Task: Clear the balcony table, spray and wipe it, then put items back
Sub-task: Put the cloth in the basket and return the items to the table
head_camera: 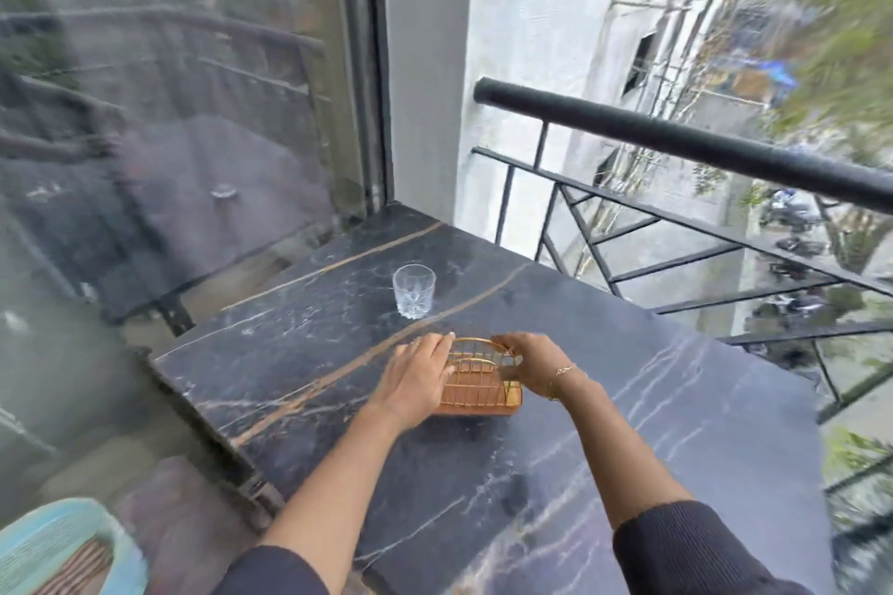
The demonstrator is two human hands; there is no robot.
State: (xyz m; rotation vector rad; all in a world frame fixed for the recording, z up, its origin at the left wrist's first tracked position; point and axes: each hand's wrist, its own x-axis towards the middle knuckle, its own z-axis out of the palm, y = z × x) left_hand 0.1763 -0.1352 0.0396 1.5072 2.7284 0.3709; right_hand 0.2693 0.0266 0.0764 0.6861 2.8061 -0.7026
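Dark ribbed sleeves (686,541) pushed up, thin gold bracelet (560,373)

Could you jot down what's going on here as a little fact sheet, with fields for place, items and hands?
place: balcony with a black railing
surface: dark marble table
items on table: clear glass; gold wire holder
left hand: fingers laid on the holder's left end
right hand: curled on the holder's right end
glass: upright, apart from both hands
nearby: light blue chair, lower left
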